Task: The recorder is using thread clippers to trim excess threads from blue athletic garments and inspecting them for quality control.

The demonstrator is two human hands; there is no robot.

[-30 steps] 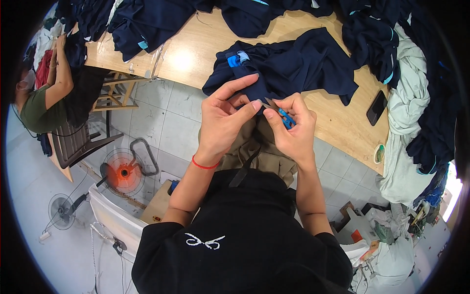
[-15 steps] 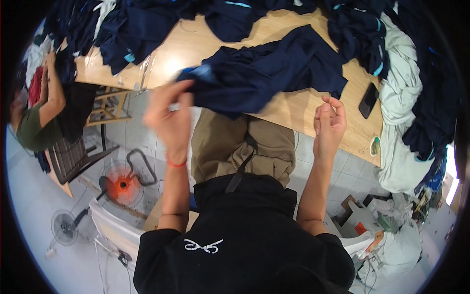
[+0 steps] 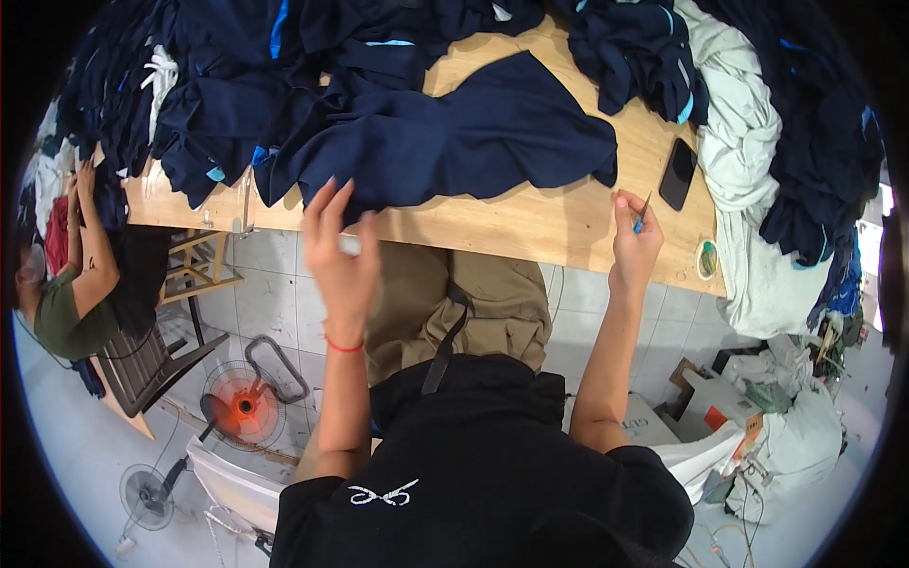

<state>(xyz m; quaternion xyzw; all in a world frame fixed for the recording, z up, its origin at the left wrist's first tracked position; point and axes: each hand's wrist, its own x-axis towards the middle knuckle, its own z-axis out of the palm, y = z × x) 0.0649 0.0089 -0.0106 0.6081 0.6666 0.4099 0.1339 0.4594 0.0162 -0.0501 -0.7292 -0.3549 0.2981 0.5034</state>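
Sitting at the far left of the wooden table (image 3: 530, 222), another person (image 3: 66, 303) reaches up toward a heap of dark clothes (image 3: 161, 85). On the table's middle lies a navy garment (image 3: 454, 137), spread flat and running from the heap toward the right. The left hand (image 3: 336, 251) hovers spread wide at the table's near edge, fingertips at the garment's hem, holding nothing. Farther right along that edge, the right hand (image 3: 632, 248) is pinched narrowly around a small blue-handled tool (image 3: 641, 216), clear of the garment. Beyond it on the table rest a black phone (image 3: 678, 174), a pale green cloth (image 3: 748, 161) and a roll of tape (image 3: 706, 258).
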